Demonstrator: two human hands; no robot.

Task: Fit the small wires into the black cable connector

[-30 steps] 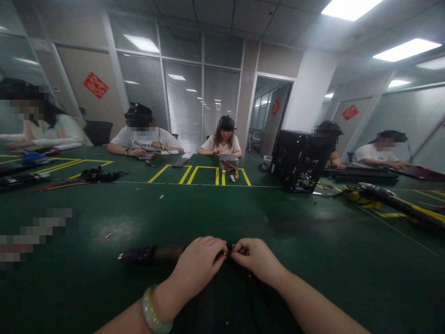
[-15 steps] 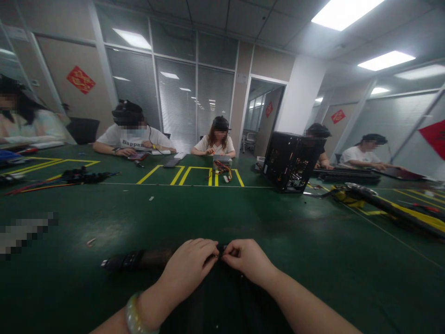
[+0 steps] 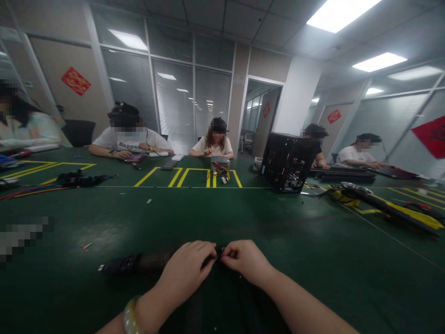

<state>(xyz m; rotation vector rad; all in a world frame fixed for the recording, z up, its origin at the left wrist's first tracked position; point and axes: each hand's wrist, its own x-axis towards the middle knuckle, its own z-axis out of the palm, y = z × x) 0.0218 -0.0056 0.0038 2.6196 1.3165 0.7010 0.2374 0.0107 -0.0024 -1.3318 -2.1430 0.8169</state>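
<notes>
My left hand [image 3: 192,264] and my right hand [image 3: 245,260] meet almost fingertip to fingertip low in the middle of the head view. Each has its thumb and fingers pinched together. Between them shows a small dark piece, too dim to name. Behind my left hand lies a dark cylindrical tool [image 3: 139,264] with a metal tip pointing left; its right end is hidden by that hand. Under my wrists, dark shapes blend into the green tabletop [image 3: 167,213]. A pale bangle [image 3: 130,317] circles my left wrist.
A black computer case [image 3: 283,162] stands at the back right. Bundled cables [image 3: 78,178] lie at the left. A power supply with wires [image 3: 220,167] sits across the table. Black and yellow parts [image 3: 382,204] lie to the right. Several people work around the table.
The whole view has shifted slightly, with the scene moving a little to the left. Both hands keep nearly the same pinching pose.
</notes>
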